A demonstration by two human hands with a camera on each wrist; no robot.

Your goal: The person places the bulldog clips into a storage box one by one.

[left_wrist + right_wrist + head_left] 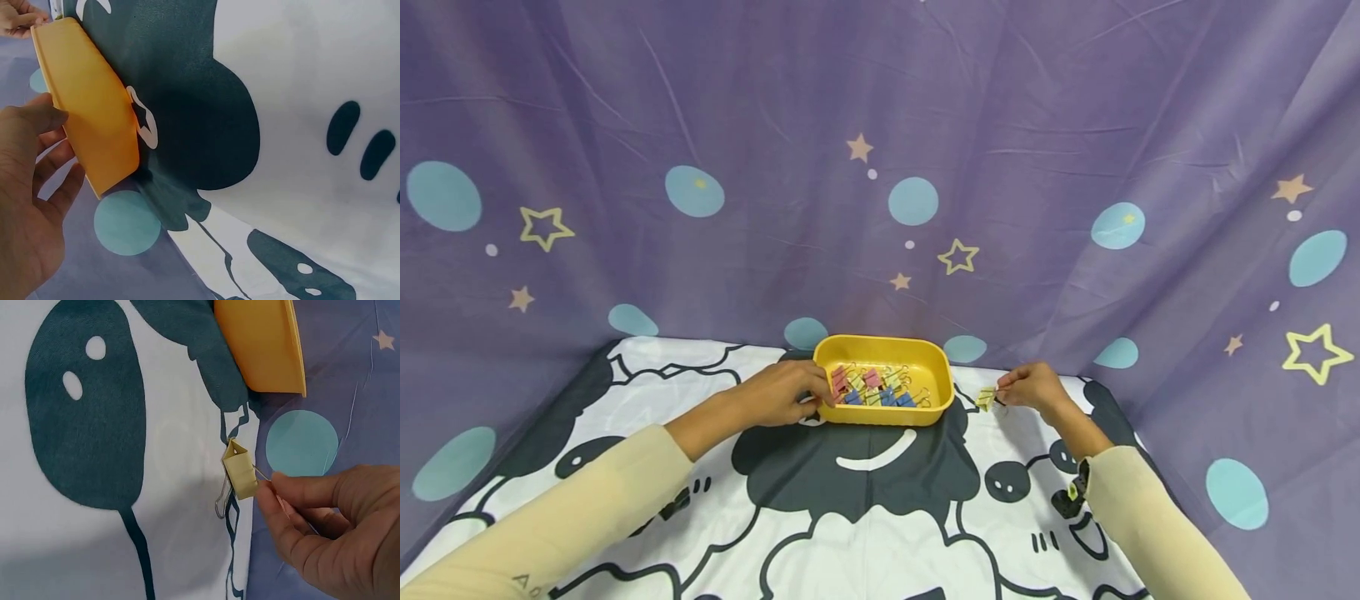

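Observation:
A yellow plastic tray stands on the cloth and holds several small binder clips in pink, blue and pale yellow. My left hand grips its left end, fingers over the rim. In the left wrist view, the thumb lies against the tray's outer wall. To the right of the tray, my right hand pinches a pale yellow binder clip by one wire handle between thumb and forefinger. The clip's other wire handle hangs free over the cloth.
A white cloth with black cartoon sheep covers the surface. Behind and at both sides hangs a purple curtain with stars and blue ovals. The tray sits close to the back edge, near the curtain.

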